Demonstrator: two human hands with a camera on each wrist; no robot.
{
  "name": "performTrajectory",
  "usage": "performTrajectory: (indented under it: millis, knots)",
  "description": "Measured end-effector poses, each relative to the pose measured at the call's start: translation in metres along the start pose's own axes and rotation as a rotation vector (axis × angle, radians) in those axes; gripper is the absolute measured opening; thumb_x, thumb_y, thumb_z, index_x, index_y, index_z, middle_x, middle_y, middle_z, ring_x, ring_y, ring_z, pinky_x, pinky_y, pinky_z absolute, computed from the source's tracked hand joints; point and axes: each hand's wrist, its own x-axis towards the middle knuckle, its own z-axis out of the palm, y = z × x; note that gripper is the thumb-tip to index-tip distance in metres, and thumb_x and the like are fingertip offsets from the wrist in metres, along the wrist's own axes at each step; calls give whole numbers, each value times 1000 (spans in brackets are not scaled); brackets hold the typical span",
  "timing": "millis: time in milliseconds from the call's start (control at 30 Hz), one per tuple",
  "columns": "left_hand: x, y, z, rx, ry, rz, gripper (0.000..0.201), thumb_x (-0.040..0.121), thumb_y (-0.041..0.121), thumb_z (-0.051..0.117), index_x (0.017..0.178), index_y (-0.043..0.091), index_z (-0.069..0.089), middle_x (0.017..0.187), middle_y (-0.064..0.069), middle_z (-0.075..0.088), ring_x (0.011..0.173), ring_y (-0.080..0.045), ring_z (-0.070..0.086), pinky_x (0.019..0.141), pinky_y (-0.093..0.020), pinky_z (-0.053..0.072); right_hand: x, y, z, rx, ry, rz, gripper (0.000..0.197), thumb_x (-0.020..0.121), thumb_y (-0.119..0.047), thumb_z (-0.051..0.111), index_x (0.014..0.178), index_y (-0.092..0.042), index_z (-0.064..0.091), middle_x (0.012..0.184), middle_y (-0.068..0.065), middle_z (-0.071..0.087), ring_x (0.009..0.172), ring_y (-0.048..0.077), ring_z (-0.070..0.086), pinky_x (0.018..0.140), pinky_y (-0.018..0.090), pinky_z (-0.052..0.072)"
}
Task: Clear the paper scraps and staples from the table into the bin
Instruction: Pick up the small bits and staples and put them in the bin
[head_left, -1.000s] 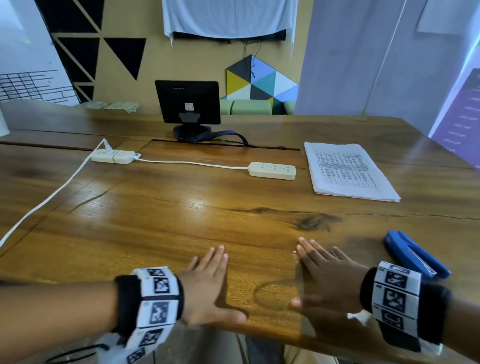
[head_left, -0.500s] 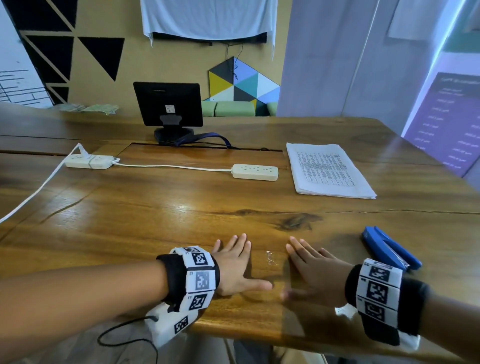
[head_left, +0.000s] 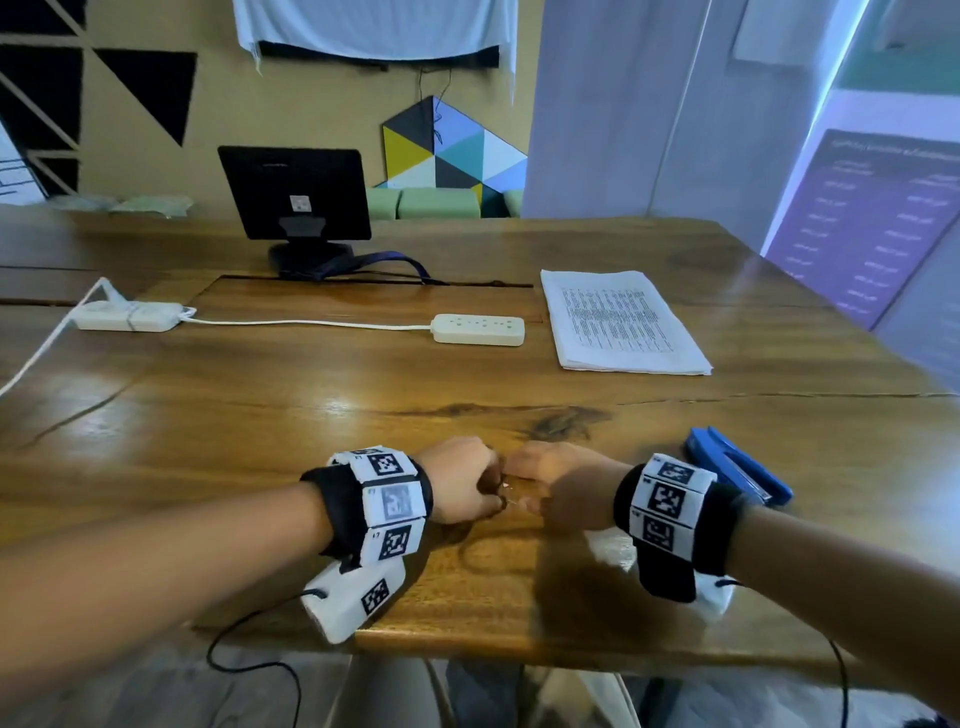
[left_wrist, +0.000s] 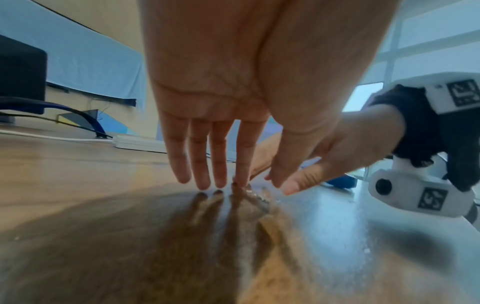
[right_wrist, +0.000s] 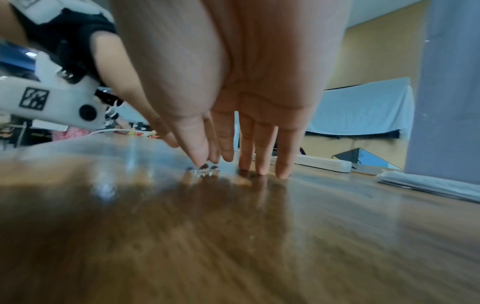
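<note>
Both hands meet near front edge of wooden table (head_left: 260, 441). Left hand (head_left: 460, 480) and right hand (head_left: 563, 486) stand fingertips-down, fingers straight, close together, walling in small staples (head_left: 506, 486) between them — likely herding loose bits into one pile. Bin not visible.

No text can be read: print on the paper stack (head_left: 623, 322) and the purple poster (head_left: 878, 218) is blurred.

staples (head_left: 506, 486) tiny btwn hands, stapler (head_left: 737, 470) partly hidden
</note>
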Motion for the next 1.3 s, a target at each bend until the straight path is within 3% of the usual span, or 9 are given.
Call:
performTrajectory:
  millis: [167, 333, 467, 700, 900, 967, 1067, 1233, 1300]
  knots:
    - [-1, -13, -4, -164, 36, -22, 21, 86, 23, 62, 106, 16, 64, 107, 0, 66, 97, -17, 61, 83, -29, 49, -6, 4, 8, 66, 28, -71, 35, 91, -12, 47, 124, -8, 57, 126, 11, 56, 115, 25, 53, 101, 35, 43]
    - [2, -14, -3, -172, 27, -50, 28, 81, 29, 70, 106, 18, 63, 104, 2, 63, 95, -15, 59, 82, -30, 48, -17, 27, 4, 204, 294, -62, 19, 85, -14, 63, 103, -14, 70, 100, -1, 66, 88, 14, 59, 85, 25, 47]
    - [10, -2, 1, -141, -20, -30, 43, 73, 39, 75, 107, 16, 61, 107, -2, 61, 97, -19, 56, 80, -31, 46, -19, 30, 5, 285, 182, 94, 31, 67, -38, 79, 86, -16, 67, 87, -3, 63, 80, 13, 57, 80, 27, 50]
    - [27, 14, -1, -192, 8, 9, 26, 70, 23, 80, 91, 13, 68, 90, -1, 67, 86, -18, 61, 77, -31, 48, -3, 12, -5, 352, 109, 196, 23, 65, -31, 80, 66, -31, 58, 72, -11, 58, 67, 7, 54, 68, 20, 46]
    - [21, -9, -6, -296, 39, -16, 25, 74, 11, 76, 93, 16, 61, 95, -2, 70, 89, -16, 66, 83, -34, 53, -5, 10, -11, 168, 60, 13, 40, 80, -18, 68, 120, -20, 62, 115, -1, 58, 101, 14, 52, 90, 20, 38]
    - [17, -17, -4, -296, 58, -22, 25, 73, 10, 76, 87, 21, 58, 93, 0, 69, 87, -15, 66, 83, -36, 54, -4, 4, -5, 125, 33, -33, 36, 85, -12, 59, 121, -13, 61, 111, 7, 61, 104, 24, 55, 97, 30, 42]
    - [12, -24, -2, -314, 65, -24, 26, 73, 9, 75, 84, 23, 56, 91, 0, 69, 86, -15, 66, 81, -35, 54, -5, -5, -2, 16, -61, -10, 27, 91, -12, 50, 113, -5, 63, 71, -2, 47, 83, 29, 54, 80, 32, 45]
    - [8, -21, 2, -344, 33, -10, 24, 76, 11, 73, 94, 19, 60, 93, -1, 69, 87, -15, 65, 79, -31, 51, -12, -5, 3, -65, 27, -175, 33, 96, -13, 43, 124, -16, 59, 119, 5, 60, 111, 19, 55, 96, 31, 47]
    - [9, -17, 4, -341, 15, 3, 23, 76, 12, 73, 95, 19, 60, 93, 0, 69, 88, -16, 65, 80, -31, 51, -13, -4, 6, 0, 66, -160, 30, 96, -14, 46, 121, -17, 62, 120, 4, 61, 111, 18, 56, 99, 30, 45]
